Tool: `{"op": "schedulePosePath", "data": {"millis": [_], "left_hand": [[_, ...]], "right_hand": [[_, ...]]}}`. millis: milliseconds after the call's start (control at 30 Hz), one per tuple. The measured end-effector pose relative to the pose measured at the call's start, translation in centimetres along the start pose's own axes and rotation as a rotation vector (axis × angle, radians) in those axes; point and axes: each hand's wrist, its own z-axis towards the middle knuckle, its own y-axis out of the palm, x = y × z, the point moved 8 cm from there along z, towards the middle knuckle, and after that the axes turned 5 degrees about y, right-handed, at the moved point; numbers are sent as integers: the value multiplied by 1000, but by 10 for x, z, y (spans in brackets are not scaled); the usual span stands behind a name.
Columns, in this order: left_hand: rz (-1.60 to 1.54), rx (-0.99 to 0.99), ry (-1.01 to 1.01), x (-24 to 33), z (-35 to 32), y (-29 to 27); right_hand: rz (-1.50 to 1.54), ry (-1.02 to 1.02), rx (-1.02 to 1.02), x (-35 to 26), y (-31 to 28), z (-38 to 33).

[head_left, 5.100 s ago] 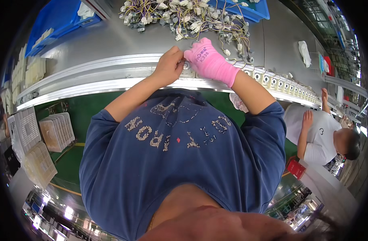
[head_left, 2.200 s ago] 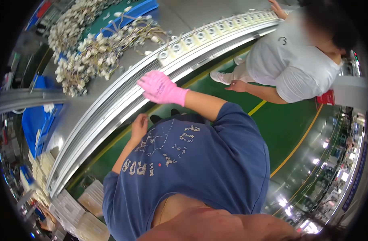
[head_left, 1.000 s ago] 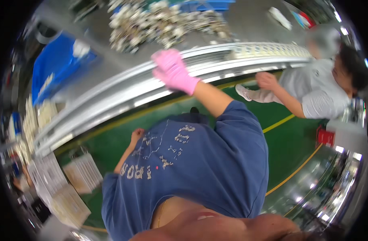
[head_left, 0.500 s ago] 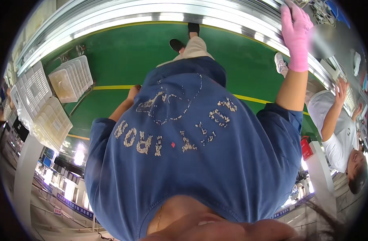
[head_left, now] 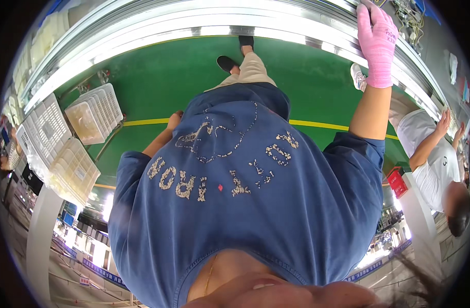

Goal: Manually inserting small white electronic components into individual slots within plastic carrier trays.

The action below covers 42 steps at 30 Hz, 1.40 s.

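Note:
My right hand (head_left: 379,38), in a pink knit glove with grey fingertips, rests at the long silvery metal rail (head_left: 276,18) that curves across the far side. Its fingers stretch forward and lie apart from the thumb, and I see nothing held in it; the tips reach the picture's upper rim. My left hand (head_left: 175,120) is bare and hangs low beside my hip. Most of it is hidden behind my body, so its fingers do not show.
White perforated plastic baskets (head_left: 99,110) with pale contents stand at the left. At the right, a co-worker in a white shirt (head_left: 432,146) holds both hands at the line. Loose cables (head_left: 409,25) lie beyond my glove. A red box (head_left: 397,180) sits by a post. Yellow lines cross the green floor (head_left: 158,77).
My view has shifted slightly, so baskets and rail sit lower. My right hand stays at the rail. A grey blur beside my glove is gone, and the co-worker's hands have moved slightly.

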Motion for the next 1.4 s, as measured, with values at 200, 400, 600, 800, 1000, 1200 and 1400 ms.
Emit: {"op": "schedulePosePath", "data": {"millis": [200, 400, 600, 800, 1000, 1200, 1400], "left_hand": [[58, 10, -24, 21, -4, -12], [18, 103, -5, 24, 10, -17], [161, 57, 212, 84, 35, -40], [324, 16, 385, 216, 30, -115], [149, 46, 601, 286, 1, -176], [-225, 127, 665, 317, -46, -289], [-319, 357, 683, 243, -46, -409]], "right_hand": [[-81, 11, -86, 16, 12, -3], [-121, 5, -11, 7, 1, 5], [-108, 22, 72, 2, -1, 6], [143, -14, -290, -45, 30, 45], [187, -255, -460, -138, 62, 96], [258, -435, -506, -225, 96, 127], [184, -500, -669, -359, 133, 133]]}}
